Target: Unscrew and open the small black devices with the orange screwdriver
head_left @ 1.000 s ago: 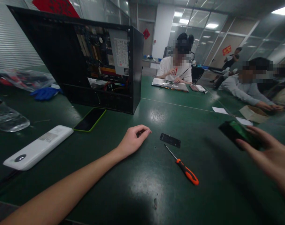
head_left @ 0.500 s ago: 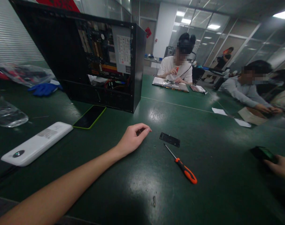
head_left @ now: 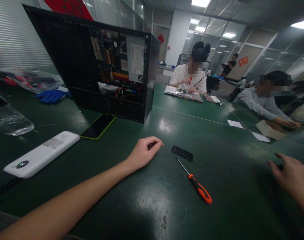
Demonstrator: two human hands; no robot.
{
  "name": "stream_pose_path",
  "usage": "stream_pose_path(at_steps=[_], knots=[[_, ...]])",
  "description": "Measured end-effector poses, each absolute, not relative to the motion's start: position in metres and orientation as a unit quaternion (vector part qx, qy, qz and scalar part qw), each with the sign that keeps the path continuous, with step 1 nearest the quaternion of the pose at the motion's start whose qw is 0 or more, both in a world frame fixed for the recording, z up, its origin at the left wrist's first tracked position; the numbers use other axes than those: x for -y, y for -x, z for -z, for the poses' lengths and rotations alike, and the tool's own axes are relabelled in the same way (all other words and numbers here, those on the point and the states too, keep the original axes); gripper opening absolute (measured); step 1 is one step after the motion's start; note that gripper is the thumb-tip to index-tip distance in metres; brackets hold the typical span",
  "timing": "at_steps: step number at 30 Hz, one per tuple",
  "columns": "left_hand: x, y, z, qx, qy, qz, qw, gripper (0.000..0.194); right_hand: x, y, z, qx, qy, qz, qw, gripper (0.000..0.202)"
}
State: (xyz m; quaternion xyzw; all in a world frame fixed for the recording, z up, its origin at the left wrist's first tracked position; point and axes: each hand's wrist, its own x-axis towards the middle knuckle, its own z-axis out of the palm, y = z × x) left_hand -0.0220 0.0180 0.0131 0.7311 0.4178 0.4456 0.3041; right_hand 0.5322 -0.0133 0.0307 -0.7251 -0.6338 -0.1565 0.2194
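One black plate (head_left: 182,153) lay slantwise just right of the loosely curled left hand (head_left: 143,153), well apart from the spread right hand (head_left: 293,175).

Glass partitions (head_left: 223,26), white pillar (head_left: 180,40), bright ceiling lights (head_left: 200,3), slatted blinds (head_left: 13,43) at left

My left forearm (head_left: 86,195) is bare and slants up from the lower left corner, its wrist almost straight. My left grip (head_left: 141,155) is loosely curled, back upward, thumb near the index fingertip, with a small hollow between them. At the right edge, my right grip (head_left: 292,171) points leftward, thumb and fingers spread apart; it looks slightly blurred, so its farther fingers are hard to judge.
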Motion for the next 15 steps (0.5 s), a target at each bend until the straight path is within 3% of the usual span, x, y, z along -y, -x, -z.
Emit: stream_pose_path(at_steps=[4, 7, 11, 15], knots=[[-0.016, 0.021, -0.013, -0.415, -0.737, -0.44, 0.303, 0.023, -0.007, -0.388, -0.041, 0.761, 0.611, -0.029, 0.215, 0.046], [-0.014, 0.02, -0.015, -0.412, -0.743, -0.434, 0.301, 0.023, -0.03, -0.306, -0.039, 0.825, 0.538, -0.099, 0.139, 0.036], [-0.012, 0.02, -0.018, -0.409, -0.742, -0.441, 0.296, 0.022, -0.05, -0.264, -0.031, 0.834, 0.529, -0.117, 0.104, 0.043], [-0.012, 0.02, -0.018, -0.406, -0.744, -0.442, 0.294, 0.021, -0.054, -0.257, -0.028, 0.831, 0.537, -0.132, 0.059, 0.028]])
